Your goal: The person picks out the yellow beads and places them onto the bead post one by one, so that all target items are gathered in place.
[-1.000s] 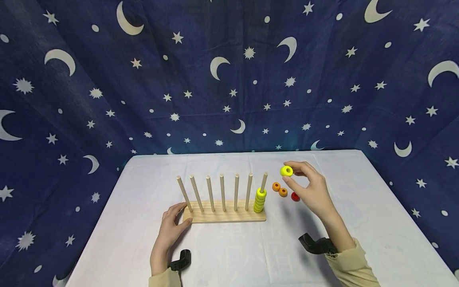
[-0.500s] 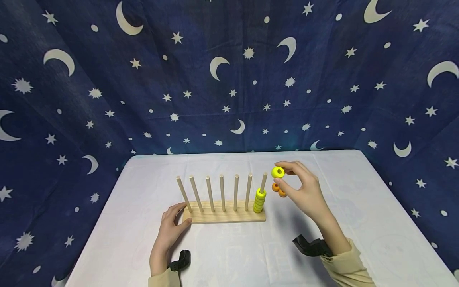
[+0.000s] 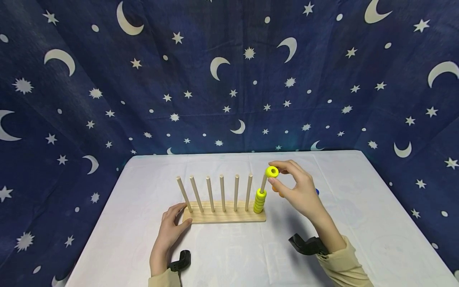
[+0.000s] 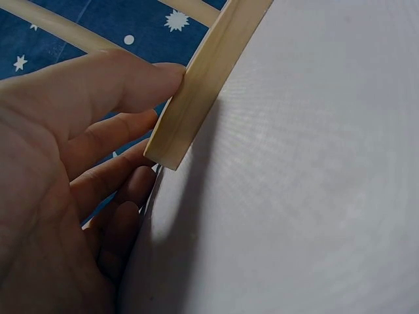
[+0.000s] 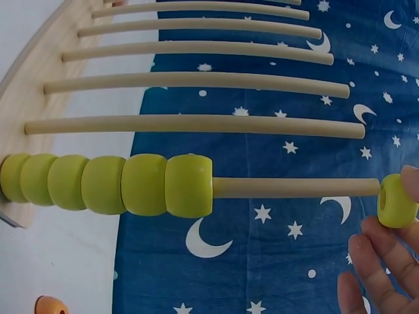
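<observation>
A wooden peg rack [image 3: 222, 216] with several upright pegs stands on the table. My left hand [image 3: 171, 228] grips its left end, thumb on the front edge and fingers behind, as the left wrist view shows on the wooden base [image 4: 196, 98]. Between thumb and fingertips, my right hand [image 3: 301, 193] pinches a yellow bead [image 3: 271, 172] right at the tip of the rightmost peg. In the right wrist view the bead's hole [image 5: 384, 199] faces the peg tip. Lower on that same peg sits a stack of several yellow beads [image 5: 131, 184]; the other pegs are bare.
Orange beads [image 3: 275, 189] lie behind my right hand, partly hidden by it. A bit of a blue bead [image 3: 317, 191] shows past the hand's far side. The white-covered table [image 3: 229, 255] ends at a dark blue curtain [image 3: 201, 79] with moons and stars.
My right hand has carried the yellow bead left to the rightmost peg's tip. The red bead is now hidden, and a blue one has come into sight. My left hand has stayed put.
</observation>
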`<control>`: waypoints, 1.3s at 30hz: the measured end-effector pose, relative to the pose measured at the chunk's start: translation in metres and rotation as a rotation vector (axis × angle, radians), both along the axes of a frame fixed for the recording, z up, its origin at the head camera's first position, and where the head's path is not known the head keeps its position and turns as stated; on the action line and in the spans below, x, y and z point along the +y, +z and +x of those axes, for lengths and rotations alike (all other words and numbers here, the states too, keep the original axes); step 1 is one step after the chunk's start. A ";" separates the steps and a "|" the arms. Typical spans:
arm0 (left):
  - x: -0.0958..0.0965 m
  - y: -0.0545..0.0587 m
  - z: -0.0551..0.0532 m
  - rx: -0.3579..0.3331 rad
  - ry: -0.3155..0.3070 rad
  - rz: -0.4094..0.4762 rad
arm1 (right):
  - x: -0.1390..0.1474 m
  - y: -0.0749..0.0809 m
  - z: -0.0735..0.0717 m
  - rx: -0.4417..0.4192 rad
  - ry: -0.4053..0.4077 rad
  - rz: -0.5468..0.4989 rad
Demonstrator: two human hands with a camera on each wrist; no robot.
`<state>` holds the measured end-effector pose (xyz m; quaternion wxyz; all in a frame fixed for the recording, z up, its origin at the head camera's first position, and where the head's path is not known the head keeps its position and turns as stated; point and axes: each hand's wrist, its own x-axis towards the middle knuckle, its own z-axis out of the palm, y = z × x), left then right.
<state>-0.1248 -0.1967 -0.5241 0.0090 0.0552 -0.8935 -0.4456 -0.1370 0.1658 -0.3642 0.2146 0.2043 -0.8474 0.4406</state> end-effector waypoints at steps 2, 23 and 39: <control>0.000 0.000 0.000 -0.011 -0.001 0.004 | -0.001 0.000 -0.001 0.002 0.001 0.005; 0.000 0.001 -0.003 -0.020 -0.019 0.009 | -0.005 0.000 -0.004 -0.007 0.025 0.014; -0.001 0.000 -0.001 -0.021 -0.014 0.009 | -0.009 -0.009 -0.007 -0.066 0.026 0.015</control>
